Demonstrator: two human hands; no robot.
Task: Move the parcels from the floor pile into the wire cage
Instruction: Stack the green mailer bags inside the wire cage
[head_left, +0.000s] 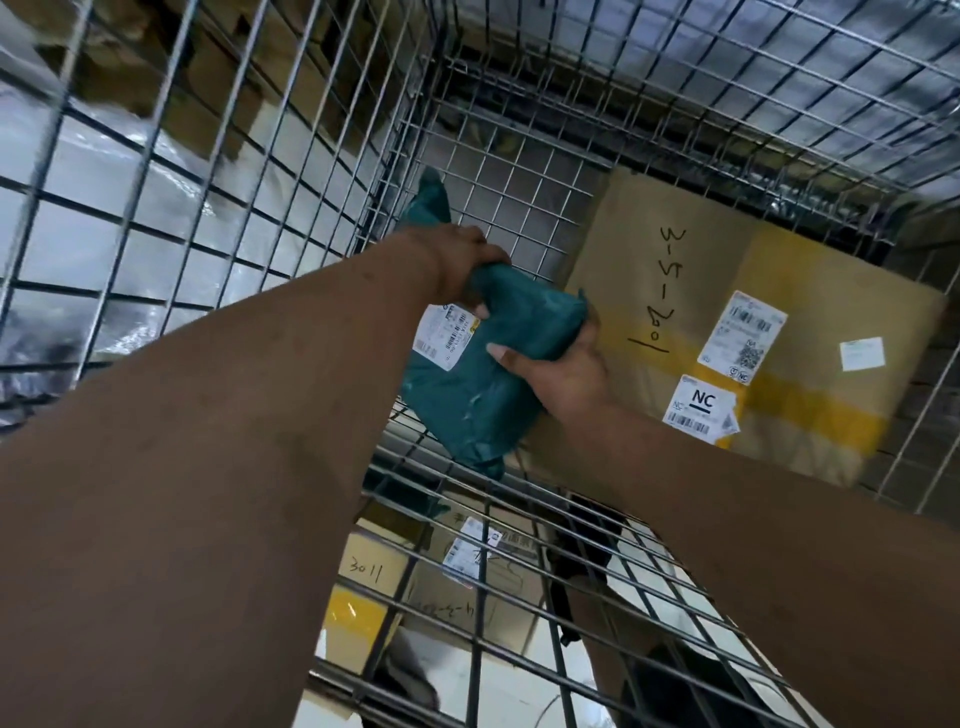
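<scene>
Wire cage (519, 171), seen from above, w/ large cardboard box (727, 291) lying inside at right. Green poly parcel (467, 384) is held inside the cage, just left of the box. Left hand (462, 265) grips its top fold; right hand (566, 374) grips its side. Probably best lowered flat beside the box, label up, before both hands release.

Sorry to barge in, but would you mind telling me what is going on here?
A person is holding a dark green plastic mailer bag with both hands inside the silver wire cage. The left hand grips its upper end and the right hand its right edge; it is not yet released. A large brown cardboard box with yellow tape already lies in the cage, and more cardboard boxes show through the mesh below.
</scene>
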